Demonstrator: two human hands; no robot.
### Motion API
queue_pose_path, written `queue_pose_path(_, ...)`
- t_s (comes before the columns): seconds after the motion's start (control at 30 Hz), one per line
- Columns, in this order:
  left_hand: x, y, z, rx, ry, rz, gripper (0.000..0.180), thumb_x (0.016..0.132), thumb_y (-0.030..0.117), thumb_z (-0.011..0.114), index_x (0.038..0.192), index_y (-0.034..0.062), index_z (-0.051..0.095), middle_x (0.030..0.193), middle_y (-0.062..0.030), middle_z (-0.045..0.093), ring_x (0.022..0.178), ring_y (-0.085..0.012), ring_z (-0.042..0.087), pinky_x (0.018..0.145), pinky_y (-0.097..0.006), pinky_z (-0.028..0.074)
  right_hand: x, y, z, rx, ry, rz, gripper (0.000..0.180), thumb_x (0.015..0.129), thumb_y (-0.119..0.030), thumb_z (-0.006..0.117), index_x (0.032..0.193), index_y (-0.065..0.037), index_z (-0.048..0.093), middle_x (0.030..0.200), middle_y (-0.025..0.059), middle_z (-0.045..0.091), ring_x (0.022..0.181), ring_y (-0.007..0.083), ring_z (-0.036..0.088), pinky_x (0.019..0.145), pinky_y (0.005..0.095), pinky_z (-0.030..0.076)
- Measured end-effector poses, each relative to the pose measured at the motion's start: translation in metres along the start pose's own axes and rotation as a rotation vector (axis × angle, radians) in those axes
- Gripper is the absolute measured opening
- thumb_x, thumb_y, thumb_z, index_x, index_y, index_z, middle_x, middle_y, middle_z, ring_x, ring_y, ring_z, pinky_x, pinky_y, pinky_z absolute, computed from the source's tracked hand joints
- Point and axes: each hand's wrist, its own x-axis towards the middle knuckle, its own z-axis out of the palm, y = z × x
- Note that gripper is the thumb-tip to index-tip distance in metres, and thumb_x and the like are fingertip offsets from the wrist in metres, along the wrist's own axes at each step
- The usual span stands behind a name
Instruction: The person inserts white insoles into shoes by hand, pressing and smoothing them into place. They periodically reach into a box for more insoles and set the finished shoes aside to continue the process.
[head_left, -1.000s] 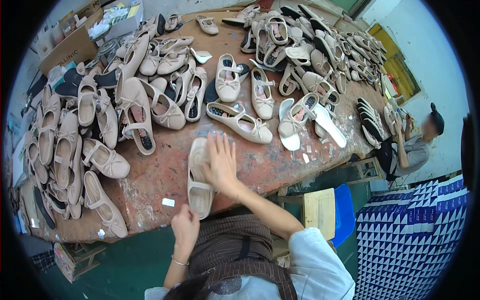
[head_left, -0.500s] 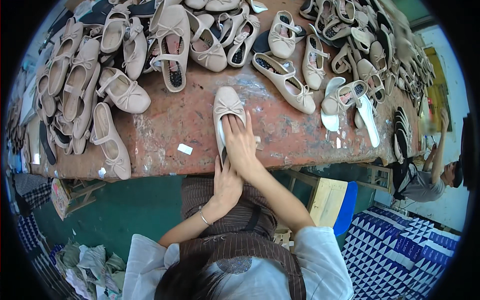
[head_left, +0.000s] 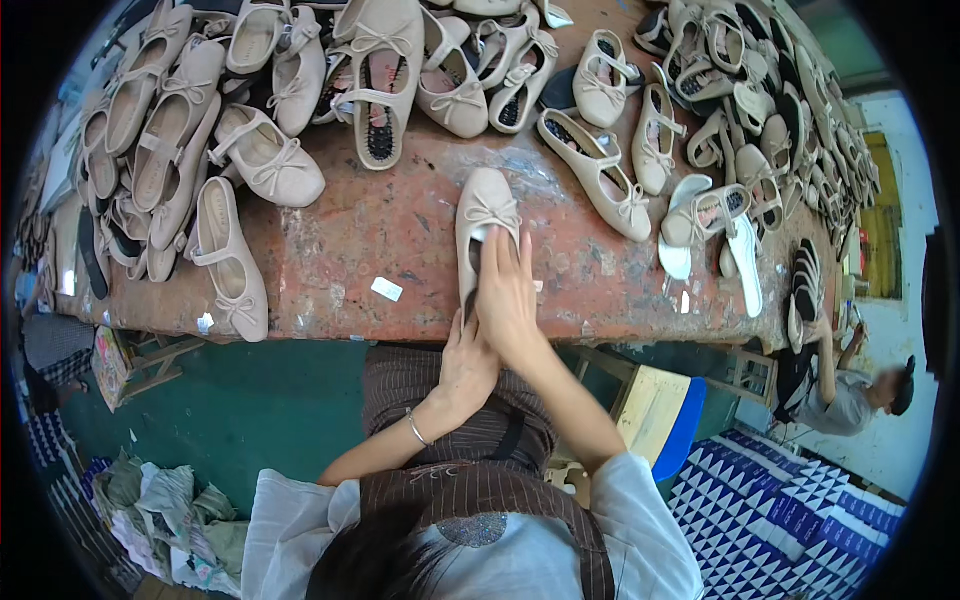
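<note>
A beige ballet-style shoe (head_left: 487,187) with a bow lies on the table's front edge, toe pointing away from me. My right hand (head_left: 508,305) reaches into its opening, fingers stretched out straight and their tips just behind the bow. A bit of white shows inside by those fingertips. At the heel end, my left hand (head_left: 467,365) grips the shoe, its fingers around the back; the right hand partly covers them. Both palms hide the heel and much of the inside.
Many beige strap shoes (head_left: 270,160) are heaped along the table's (head_left: 330,260) back and both sides. White insoles (head_left: 742,265) lie at right. A small white label (head_left: 386,289) rests left of my shoe. A wooden stool (head_left: 655,410) stands below; a co-worker (head_left: 845,400) is far right.
My right fingers have drawn back slightly inside the shoe, more of its opening showing. The whole view has turned a little. The co-worker's raised arm has come down.
</note>
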Motion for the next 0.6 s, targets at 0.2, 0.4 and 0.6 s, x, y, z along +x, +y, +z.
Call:
queue_pose_path(0.2, 0.005, 0.003, -0.003, 0.065, 0.006, -0.003, 0.045, 0.086, 0.018, 0.057, 0.126, -0.0014, 0.06, 0.132, -0.0212, 0.055, 0.132, -0.0361, 0.044, 0.114, -0.055, 0.029, 0.029, 0.015, 0.001, 0.002, -0.314, 0.059, 0.033, 0.082, -0.001, 0.05, 0.113, 0.005, 0.057, 0.099, 0.0188, 0.062, 0.101, 0.0358, 0.06, 0.115, 0.0561, 0.024)
queue_pose_path(0.4, 0.008, 0.0, -0.007, -0.003, 0.161, 0.026, 0.041, 0.079, 0.009, 0.064, 0.117, -0.0061, 0.062, 0.112, -0.0226, 0.061, 0.118, -0.0402, 0.053, 0.102, -0.052, 0.043, 0.018, 0.012, 0.028, -0.115, -0.169, -0.001, 0.032, 0.084, -0.01, 0.052, 0.112, 0.002, 0.063, 0.105, 0.0177, 0.065, 0.105, 0.0286, 0.064, 0.117, 0.0608, 0.014)
queue_pose_path(0.6, 0.014, -0.001, -0.005, 0.001, 0.238, 0.066, 0.044, 0.082, 0.007, 0.066, 0.121, -0.0107, 0.057, 0.123, -0.026, 0.059, 0.12, -0.0422, 0.053, 0.094, -0.049, 0.049, 0.037, 0.021, 0.024, -0.18, -0.218, -0.175, 0.02, 0.081, -0.009, 0.055, 0.093, 0.002, 0.068, 0.086, 0.0139, 0.067, 0.091, 0.0289, 0.067, 0.112, 0.071, 0.014)
